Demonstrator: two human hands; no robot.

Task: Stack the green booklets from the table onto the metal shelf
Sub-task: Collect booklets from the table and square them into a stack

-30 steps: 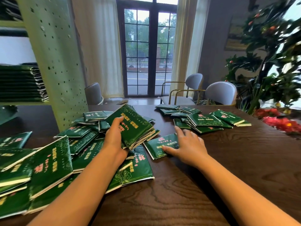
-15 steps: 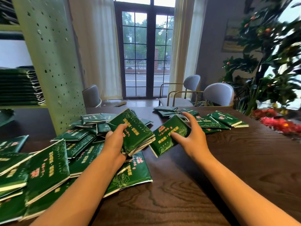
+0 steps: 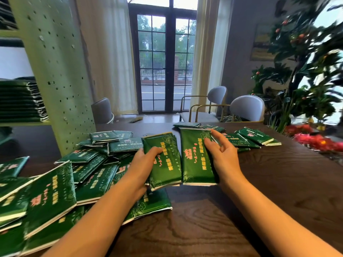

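Green booklets [image 3: 50, 197], strewn lower left and mid-right on dark wood table [image 3: 278, 182]: thin, light, glossy-looking, probably floppy and slippery; best pinched along an edge. Small stack [image 3: 165, 164] gripped in left hand [image 3: 144, 160], single booklet [image 3: 194, 164] pinched by right hand [image 3: 224, 156], mid-frame. Metal shelf [image 3: 55, 71] upper left; chairs [image 3: 246, 108], glazed door [image 3: 163, 62] behind

The left grip [image 3: 146, 158] is holding a small stack of green booklets [image 3: 167, 164] above the worktop [image 3: 204, 219], its thumb lying across the top cover. The right grip [image 3: 222, 156] is holding a single booklet [image 3: 194, 164] just beside that stack. Loose booklets [image 3: 55, 191] are lying overlapped on the left of the worktop. A smaller group [image 3: 256, 138] is lying far right. A tall pile [image 3: 20, 101] is sitting on the metal shelf [image 3: 55, 71].
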